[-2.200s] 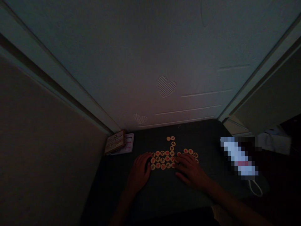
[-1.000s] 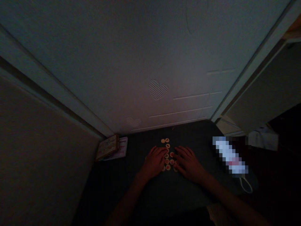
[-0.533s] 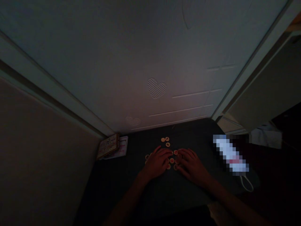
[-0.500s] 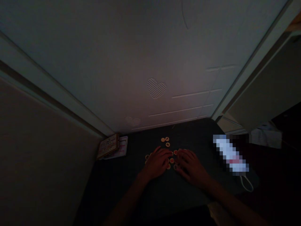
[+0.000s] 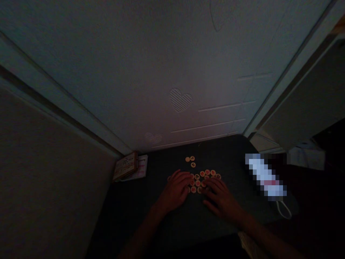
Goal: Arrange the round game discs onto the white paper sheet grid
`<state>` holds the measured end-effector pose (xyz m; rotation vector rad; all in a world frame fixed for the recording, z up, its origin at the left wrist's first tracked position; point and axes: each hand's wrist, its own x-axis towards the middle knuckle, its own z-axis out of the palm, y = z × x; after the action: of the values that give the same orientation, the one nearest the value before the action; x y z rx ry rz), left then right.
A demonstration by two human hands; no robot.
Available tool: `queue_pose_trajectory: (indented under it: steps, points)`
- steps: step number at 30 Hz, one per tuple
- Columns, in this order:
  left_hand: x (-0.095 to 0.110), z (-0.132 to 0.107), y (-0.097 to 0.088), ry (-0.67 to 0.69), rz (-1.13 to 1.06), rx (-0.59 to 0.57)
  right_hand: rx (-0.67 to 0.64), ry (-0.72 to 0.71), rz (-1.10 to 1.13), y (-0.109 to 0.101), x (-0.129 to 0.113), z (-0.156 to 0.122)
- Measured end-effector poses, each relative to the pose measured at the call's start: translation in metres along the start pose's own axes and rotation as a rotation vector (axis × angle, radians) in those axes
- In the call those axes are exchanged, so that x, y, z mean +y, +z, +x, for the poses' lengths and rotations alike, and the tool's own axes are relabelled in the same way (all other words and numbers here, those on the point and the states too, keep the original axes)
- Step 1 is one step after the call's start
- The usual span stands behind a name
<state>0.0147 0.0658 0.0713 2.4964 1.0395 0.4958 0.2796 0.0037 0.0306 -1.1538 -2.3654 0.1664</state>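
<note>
Several round wooden Chinese chess pieces (image 5: 198, 183) lie in a cluster on the dark table (image 5: 188, 219), some marked in red and some in black. My left hand (image 5: 175, 189) rests palm down over the left side of the cluster, fingers stretched to the right and hiding some pieces. Over the lower right side lies my right hand (image 5: 219, 196), its fingers apart and touching pieces there. Farther back, three more pieces stand apart from the cluster, among them a blank-faced piece (image 5: 187, 159) and a black-marked piece (image 5: 193, 164).
At the table's back left, a wooden box (image 5: 125, 166) lies partly on a printed booklet (image 5: 140, 167). A pixelated bright object (image 5: 265, 176) with a white loop (image 5: 284, 209) is at the right edge. A white panel (image 5: 129, 90) with heart reliefs rises behind the table.
My right hand has drawn back toward me and slightly right, uncovering several pieces at the cluster's right. My left hand has shifted slightly left, showing more pieces beside its fingertips.
</note>
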Motion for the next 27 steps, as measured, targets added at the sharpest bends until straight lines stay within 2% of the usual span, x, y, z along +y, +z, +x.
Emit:
queue_pose_trajectory:
  steps: [4,8,15,20,27]
  points:
    - [-0.002,-0.007,-0.002,0.004,0.004,0.018,0.000,0.015,-0.007,0.004,-0.002,0.004]
    - [-0.006,-0.006,-0.009,-0.005,0.010,0.030,0.004,0.047,-0.003,-0.001,0.003,0.008]
    - [-0.011,0.022,-0.012,-0.010,0.015,0.089,-0.032,0.137,-0.068,-0.009,0.021,0.025]
    - [0.003,0.031,-0.002,0.011,0.012,0.046,-0.052,0.122,-0.070,-0.006,0.029,0.027]
    - [0.020,0.027,0.013,0.053,0.019,-0.050,0.013,0.041,0.003,-0.021,0.026,0.002]
